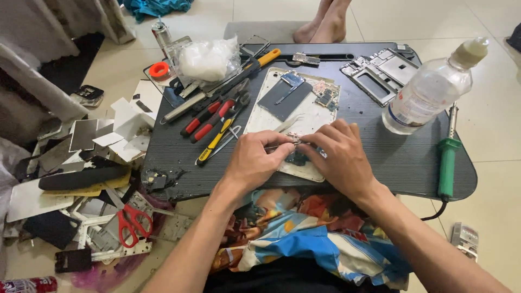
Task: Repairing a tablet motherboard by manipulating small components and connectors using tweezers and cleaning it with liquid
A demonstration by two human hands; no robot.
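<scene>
1. Working at a low dark table (380,157), the person brings both hands together over an opened device back panel (304,116) that lies flat near the table's front edge.
2. The left hand (255,160) is closed in a pinch on thin metal tweezers (279,145), whose tips point right toward the other hand.
3. The right hand (339,154) rests on the panel's lower part with fingers curled down over a small dark component (297,158); whether it actually grips that part cannot be told.
4. The panel sits directly under and between both hands, its upper half showing a dark rectangular plate (285,100) and small circuit boards (327,96).
5. Just left of the panel lie red-handled pliers (211,116) and a yellow-handled tool (214,142).
6. A clear plastic bottle (429,92) stands to the right, well apart from the hands.
7. A green-handled soldering iron (448,163) lies at the table's right edge.
8. Red scissors (132,222) lie on the floor among scattered parts to the left.
</scene>
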